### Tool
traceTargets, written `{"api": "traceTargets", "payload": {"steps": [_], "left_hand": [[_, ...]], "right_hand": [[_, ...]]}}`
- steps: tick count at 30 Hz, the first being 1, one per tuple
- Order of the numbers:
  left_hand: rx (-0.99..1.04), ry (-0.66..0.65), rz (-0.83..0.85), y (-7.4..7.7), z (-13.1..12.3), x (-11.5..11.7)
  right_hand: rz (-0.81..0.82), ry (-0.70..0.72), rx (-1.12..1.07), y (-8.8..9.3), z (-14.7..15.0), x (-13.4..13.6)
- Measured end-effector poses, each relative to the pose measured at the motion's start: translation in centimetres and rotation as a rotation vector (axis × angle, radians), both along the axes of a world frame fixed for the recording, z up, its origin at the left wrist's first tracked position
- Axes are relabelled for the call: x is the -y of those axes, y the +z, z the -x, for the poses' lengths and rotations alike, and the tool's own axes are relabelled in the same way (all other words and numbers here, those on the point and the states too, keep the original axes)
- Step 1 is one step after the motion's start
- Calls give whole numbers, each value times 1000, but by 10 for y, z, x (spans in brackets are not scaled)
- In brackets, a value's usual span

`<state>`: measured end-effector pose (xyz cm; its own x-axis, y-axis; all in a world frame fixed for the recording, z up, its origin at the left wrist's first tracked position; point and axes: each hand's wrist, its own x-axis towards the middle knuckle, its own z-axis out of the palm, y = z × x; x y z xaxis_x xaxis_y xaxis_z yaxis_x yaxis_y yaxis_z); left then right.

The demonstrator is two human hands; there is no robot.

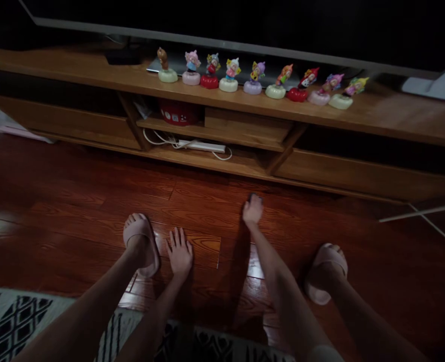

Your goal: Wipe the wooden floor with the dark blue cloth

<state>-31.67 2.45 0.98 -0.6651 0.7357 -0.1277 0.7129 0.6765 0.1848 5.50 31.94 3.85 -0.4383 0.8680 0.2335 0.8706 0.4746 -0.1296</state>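
My left hand (180, 255) lies flat on the reddish wooden floor (202, 251) with its fingers spread, just right of a slippered foot (141, 239). Farther forward, close to the base of the wooden TV stand (215, 163), my right hand (253, 211) is closed around a small dark object (251, 196). Only the far end of that object shows past the fingers, so its kind cannot be made out. A shadow falls on the floor beside the right forearm.
Several colourful figurines (230, 75) line the stand's top before a large television (222, 20). A white power strip (202, 146) with cables and a red container (179, 111) occupy its shelves. Behind my hands lies a patterned rug (19, 322). White thin bars (420, 213) cross at the right.
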Motion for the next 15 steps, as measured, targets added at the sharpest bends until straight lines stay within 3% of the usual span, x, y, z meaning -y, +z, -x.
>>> {"api": "traceTargets", "payload": {"steps": [4,7,9,11,13,15], "left_hand": [[-57,12,-31,11,0,-8],[-88,24,-54,17,1,-12],[-71,10,-44,18,-1,-10],[-30,-26,-18,17,-3,-7],[4,-60,2,15,-5,-2],[16,-73,-3,13,-7,1]], "right_hand": [[93,238,-39,-8,104,49],[136,497,-48,-14,140,96],[160,716,-51,-18,132,110],[177,851,-49,-22,101,104],[179,768,-38,-23,53,83],[171,506,-28,-23,-6,56]]}}
